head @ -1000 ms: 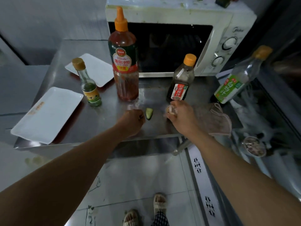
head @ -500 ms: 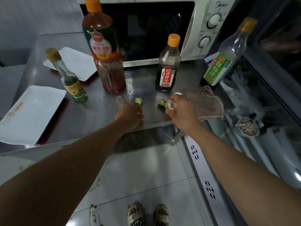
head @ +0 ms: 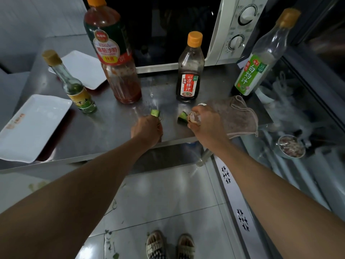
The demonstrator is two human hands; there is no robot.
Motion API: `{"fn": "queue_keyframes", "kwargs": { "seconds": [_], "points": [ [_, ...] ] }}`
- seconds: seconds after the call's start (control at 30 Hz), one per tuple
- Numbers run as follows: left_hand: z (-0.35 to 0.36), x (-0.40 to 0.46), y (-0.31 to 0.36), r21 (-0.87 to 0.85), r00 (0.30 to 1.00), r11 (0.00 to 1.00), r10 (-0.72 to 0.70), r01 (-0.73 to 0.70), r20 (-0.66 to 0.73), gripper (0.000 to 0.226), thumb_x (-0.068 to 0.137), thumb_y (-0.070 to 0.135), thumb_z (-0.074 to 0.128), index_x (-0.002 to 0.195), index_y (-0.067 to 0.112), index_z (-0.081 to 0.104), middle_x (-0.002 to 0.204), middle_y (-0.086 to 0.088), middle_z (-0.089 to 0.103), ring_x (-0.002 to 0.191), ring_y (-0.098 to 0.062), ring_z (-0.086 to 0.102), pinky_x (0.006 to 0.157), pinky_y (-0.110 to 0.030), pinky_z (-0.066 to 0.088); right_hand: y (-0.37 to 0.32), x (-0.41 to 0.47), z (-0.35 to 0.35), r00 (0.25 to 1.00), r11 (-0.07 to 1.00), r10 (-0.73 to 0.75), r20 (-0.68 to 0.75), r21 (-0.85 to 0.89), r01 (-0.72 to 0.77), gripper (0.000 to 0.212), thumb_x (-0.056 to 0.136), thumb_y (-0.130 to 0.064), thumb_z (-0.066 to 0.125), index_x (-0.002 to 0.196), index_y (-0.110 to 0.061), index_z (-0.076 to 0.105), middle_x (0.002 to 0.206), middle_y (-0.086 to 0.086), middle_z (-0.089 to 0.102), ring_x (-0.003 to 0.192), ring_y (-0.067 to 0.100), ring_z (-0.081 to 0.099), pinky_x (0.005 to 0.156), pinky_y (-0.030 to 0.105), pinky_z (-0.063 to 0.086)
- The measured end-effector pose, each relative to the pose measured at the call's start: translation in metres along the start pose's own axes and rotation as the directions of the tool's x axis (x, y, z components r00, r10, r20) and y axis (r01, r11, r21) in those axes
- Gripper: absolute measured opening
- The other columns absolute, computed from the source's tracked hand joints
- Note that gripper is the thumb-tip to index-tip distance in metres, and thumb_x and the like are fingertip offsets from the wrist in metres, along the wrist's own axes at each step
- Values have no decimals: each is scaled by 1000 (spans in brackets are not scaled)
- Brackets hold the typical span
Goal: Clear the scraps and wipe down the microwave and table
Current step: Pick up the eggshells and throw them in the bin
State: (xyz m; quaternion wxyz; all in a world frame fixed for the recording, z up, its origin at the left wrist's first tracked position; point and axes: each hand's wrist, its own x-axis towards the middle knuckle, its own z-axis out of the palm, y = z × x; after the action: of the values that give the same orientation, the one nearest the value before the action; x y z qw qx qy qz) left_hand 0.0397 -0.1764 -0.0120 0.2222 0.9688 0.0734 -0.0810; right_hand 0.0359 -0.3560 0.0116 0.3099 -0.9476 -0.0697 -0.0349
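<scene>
The left hand [head: 147, 130] was curled near the front edge of the steel table [head: 112, 126], its fingertips pinching a green cucumber scrap [head: 155, 113]; the right hand [head: 204, 121] was closed round a pale, papery scrap [head: 194, 117], seemingly garlic or onion skin, with a second cucumber scrap [head: 182, 116] touching its fingertips, though whether that piece was gripped or merely lying on the table could not be told; just behind the right hand lay a brownish cloth [head: 237, 116], draped to the table's right edge; the microwave [head: 229, 34] stood at the back, its dark door unwiped as far as could be judged.

The scrap-clearing step looked underway, wiping not yet begun; the risks ahead seemed these: both hands held small, slippery pieces in a fingertip pinch, so a hurried lift could drop one over the front edge onto the tiled floor [head: 168, 193], where green bits already lay; the right hand, full already, might lose the papery scrap in reaching for the second cucumber piece; the tall ketchup bottle [head: 113, 53], the dark dressing bottle [head: 189, 71] and the clear bottle with the green label [head: 259, 58] stood close behind the hands, and a careless sweep of cloth or forearm could topple one, the last standing very near the right edge; the small oil bottle [head: 74, 85] and the white trays [head: 31, 128] crowded the left, so wiping round them would likely leave smears.
</scene>
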Motion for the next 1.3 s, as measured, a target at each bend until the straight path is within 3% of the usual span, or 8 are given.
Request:
{"fn": "queue_keyframes", "kwargs": {
  "seconds": [0.37, 0.53, 0.63, 0.83, 1.0, 1.13, 1.2, 1.3],
  "points": [
    [1, -3, 5, 47, 999, 998, -36, 36, 15, 16, 87, 17, 52, 94, 11, 65, 97, -11, 65, 89, -32, 63, 79, -42, 55, 9, 2, -5, 999, 999, -38, 30, 7, 38, 35, 83, -13, 68, 115, -9, 57, 113, 9, 58, 94, 16, 54, 73, 20, 39],
    [-8, -6, 9, 16, 999, 1000, 0, -1, 49, 5, 84, 11, 59, 79, 12, 59, 98, -15, 64, 87, -33, 61, 71, -31, 48, 9, 3, -14, 998, 998, -56, 37, 9, 56, 35, 83, -14, 68, 115, -8, 56, 111, 9, 57, 96, 17, 52, 74, 22, 39],
    [-20, -12, 18, 21, 999, 999, 42, -42, 11, 15, 90, 10, 50, 91, 0, 62, 100, -23, 64, 91, -38, 59, 67, -31, 36, 3, 5, -24, 996, 996, -86, 27, 18, 86, 35, 84, -13, 68, 117, -8, 56, 112, 10, 57, 95, 18, 54, 74, 20, 40],
    [-56, -29, 39, -70, 995, 993, 90, -94, -47, 17, 91, 10, 51, 92, -5, 61, 94, -24, 64, 88, -36, 59, 67, -30, 35, -13, 13, -53, 995, 995, -94, 13, 17, 94, 37, 84, -16, 66, 119, -12, 56, 112, 5, 57, 81, 4, 45, 54, 3, 31],
    [-90, -38, 55, -172, 993, 982, 59, -76, -102, 7, 86, 6, 57, 82, 1, 58, 78, -10, 59, 73, -22, 54, 56, -17, 32, -28, 22, -85, 992, 992, -126, 11, -10, 126, 40, 82, -15, 68, 121, -11, 56, 114, 9, 57, 98, 20, 54, 75, 21, 34],
    [-116, -39, 69, -169, 991, 982, 63, -83, -118, 15, 83, 7, 59, 70, 8, 52, 73, -6, 57, 71, -21, 52, 56, -24, 35, -45, 30, -110, 987, 987, -160, -8, -18, 160, 39, 80, -13, 70, 117, -9, 58, 113, 11, 59, 102, 26, 55, 81, 28, 38],
    [-129, -40, 77, -196, 987, 974, 83, -110, -141, 29, 80, 4, 60, 62, 15, 41, 66, 1, 51, 67, -17, 47, 51, -20, 33, -52, 34, -121, 986, 985, -168, -11, -42, 167, 38, 82, -13, 68, 118, -10, 57, 114, 11, 58, 104, 26, 54, 82, 29, 39],
    [-148, -41, 85, -242, 981, 958, 117, -153, -156, 23, 78, -1, 60, 67, 12, 45, 63, 5, 51, 60, -13, 49, 47, -12, 34, -63, 41, -136, 980, 979, -199, -28, -51, 197, 36, 83, -15, 68, 116, -10, 57, 111, 11, 58, 101, 25, 54, 76, 25, 34]
  ]
}}
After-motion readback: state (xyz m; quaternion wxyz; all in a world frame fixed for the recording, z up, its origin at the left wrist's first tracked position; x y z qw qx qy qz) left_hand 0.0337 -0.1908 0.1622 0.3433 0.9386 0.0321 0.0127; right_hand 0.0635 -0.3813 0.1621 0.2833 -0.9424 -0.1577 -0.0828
